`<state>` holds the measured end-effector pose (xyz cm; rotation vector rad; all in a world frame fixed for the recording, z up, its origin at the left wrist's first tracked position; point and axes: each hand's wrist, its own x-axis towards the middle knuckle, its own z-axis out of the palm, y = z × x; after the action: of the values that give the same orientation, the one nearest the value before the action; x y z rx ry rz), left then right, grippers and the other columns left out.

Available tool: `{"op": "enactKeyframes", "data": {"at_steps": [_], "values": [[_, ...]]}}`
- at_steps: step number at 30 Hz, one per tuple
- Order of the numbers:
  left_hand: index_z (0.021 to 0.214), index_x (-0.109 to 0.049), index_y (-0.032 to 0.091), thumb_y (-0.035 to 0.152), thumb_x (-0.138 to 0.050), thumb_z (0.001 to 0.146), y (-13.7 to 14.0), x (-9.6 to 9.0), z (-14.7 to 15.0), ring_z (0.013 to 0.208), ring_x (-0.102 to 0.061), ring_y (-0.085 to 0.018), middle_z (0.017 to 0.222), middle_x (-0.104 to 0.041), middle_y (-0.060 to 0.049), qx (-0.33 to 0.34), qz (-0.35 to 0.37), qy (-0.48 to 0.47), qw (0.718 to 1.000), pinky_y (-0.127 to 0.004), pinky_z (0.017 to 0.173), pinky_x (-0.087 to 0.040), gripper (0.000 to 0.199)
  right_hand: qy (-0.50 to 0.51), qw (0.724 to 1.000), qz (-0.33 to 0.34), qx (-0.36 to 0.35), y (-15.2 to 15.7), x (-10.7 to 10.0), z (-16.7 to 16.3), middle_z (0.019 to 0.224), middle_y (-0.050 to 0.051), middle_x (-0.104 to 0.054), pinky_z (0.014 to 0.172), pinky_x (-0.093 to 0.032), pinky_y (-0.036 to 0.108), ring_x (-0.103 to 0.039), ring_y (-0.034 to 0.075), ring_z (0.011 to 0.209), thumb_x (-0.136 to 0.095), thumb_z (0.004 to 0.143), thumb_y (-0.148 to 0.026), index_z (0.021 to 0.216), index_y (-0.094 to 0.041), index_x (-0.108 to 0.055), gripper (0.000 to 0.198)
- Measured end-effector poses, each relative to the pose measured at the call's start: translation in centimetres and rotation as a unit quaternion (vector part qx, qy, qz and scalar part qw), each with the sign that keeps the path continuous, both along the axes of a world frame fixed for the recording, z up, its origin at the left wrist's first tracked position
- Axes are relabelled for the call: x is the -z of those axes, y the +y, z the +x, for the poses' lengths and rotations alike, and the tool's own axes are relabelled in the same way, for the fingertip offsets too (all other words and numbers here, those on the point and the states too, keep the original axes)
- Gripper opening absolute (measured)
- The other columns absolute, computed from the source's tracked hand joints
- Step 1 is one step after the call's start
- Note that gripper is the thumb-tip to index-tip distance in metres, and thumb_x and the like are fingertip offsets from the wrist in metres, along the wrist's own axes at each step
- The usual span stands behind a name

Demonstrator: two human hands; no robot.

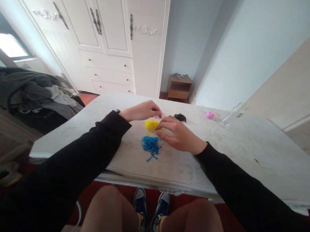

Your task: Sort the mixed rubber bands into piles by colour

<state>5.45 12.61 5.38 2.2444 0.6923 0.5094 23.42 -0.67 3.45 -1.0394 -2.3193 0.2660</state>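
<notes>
My left hand [142, 110] reaches over the far side of a small pile, its fingers bent down and pressed together beside a pink heap [159, 114] that they partly cover. What the fingertips hold, if anything, is hidden. At the right edge of a pile of thin yellow strands [151, 125], my right hand [178, 133] hovers or rests, fingers curved and thumb a little apart. Closer to me lies a loose heap of blue strands [150, 145]. A black heap of strands [180, 117] sits just beyond my right hand.
On the white table [247, 160], a pink rounded object with a loop [210, 115] lies at the far right, near a clear bottle or jar [234, 114]. A white wardrobe [110, 22] and a small wooden cabinet [180, 87] stand behind. Dark clothes [22, 90] are heaped left.
</notes>
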Motion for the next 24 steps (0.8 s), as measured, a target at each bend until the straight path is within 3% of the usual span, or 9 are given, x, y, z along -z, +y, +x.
{"op": "enactKeyframes", "data": {"at_steps": [3,13,19,24], "values": [[0.078,-0.084,0.017,0.024,-0.064,0.084,0.3,0.4,0.1,0.073,-0.064,-0.017,0.075,-0.076,-0.005,-0.003,0.003,-0.017,1.0,-0.026,0.071,-0.049,0.022,-0.034,0.998,-0.036,-0.027,-0.3,0.5,-1.2,0.128,0.012,-0.072,0.116,-0.039,0.053,-0.057,0.029,0.127,-0.056,0.106,-0.041,0.117,-0.021,-0.073,0.029],[0.087,-0.085,0.014,0.019,-0.06,0.085,0.8,0.9,0.5,0.078,-0.068,-0.016,0.083,-0.079,-0.007,-0.008,0.017,-0.006,1.0,-0.027,0.075,-0.051,0.025,-0.083,0.988,-0.132,-0.012,-0.6,0.6,-1.9,0.135,0.013,-0.07,0.114,-0.037,0.059,-0.053,0.034,0.131,-0.052,0.108,-0.044,0.122,-0.021,-0.074,0.034],[0.093,-0.084,0.011,0.021,-0.058,0.088,0.4,0.6,0.5,0.078,-0.066,-0.015,0.084,-0.079,-0.007,-0.008,0.026,0.011,1.0,-0.027,0.076,-0.051,0.028,-0.07,0.988,-0.133,-0.02,-0.6,0.4,-2.1,0.135,0.012,-0.071,0.117,-0.036,0.059,-0.054,0.033,0.132,-0.051,0.108,-0.043,0.119,-0.022,-0.077,0.035],[0.088,-0.083,0.011,0.015,-0.06,0.085,0.1,0.4,0.5,0.075,-0.064,-0.013,0.08,-0.076,-0.005,-0.01,0.008,-0.011,1.0,-0.025,0.074,-0.048,0.024,-0.02,0.996,-0.081,-0.008,-0.4,0.2,-1.9,0.126,0.011,-0.077,0.112,-0.042,0.051,-0.062,0.028,0.122,-0.049,0.109,-0.036,0.112,-0.02,-0.08,0.034]]}}
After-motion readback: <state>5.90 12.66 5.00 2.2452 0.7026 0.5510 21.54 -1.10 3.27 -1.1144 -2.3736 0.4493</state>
